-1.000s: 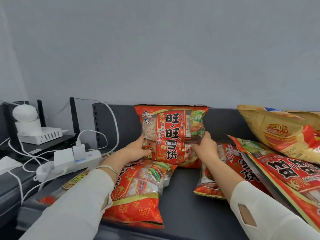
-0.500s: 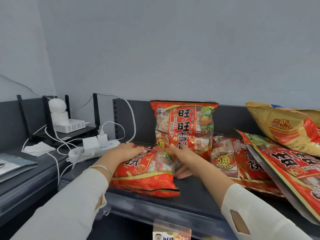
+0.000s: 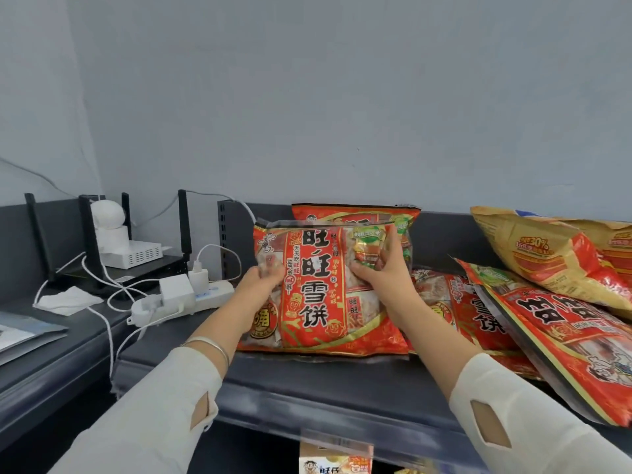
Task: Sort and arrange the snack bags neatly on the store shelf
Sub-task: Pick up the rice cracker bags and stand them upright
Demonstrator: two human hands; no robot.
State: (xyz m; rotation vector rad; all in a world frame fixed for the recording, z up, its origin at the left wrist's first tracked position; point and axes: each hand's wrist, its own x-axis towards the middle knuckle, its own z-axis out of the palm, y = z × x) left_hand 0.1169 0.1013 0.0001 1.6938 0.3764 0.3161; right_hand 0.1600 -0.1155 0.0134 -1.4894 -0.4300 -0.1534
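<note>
A red rice-cracker snack bag (image 3: 314,295) stands upright on the dark shelf (image 3: 307,388), held on both sides. My left hand (image 3: 260,285) grips its left edge and my right hand (image 3: 379,268) grips its upper right part. Directly behind it a second red bag (image 3: 407,217) leans upright against the shelf's back panel, mostly hidden. To the right, another red bag (image 3: 455,302) lies flat, and a large red bag (image 3: 564,336) lies tilted over it. A yellow snack bag (image 3: 547,261) rests on top at the far right.
A white power strip (image 3: 178,299) with plugs and cables sits on the shelf's left end. Further left stand a white camera (image 3: 106,217), a white router (image 3: 136,254), black antennas and a tissue (image 3: 65,299). Below the shelf edge a snack package (image 3: 335,463) shows.
Both hands left the upright bag at the back, took hold of the red bag lying flat in front, and stood it upright in front of the first one.
</note>
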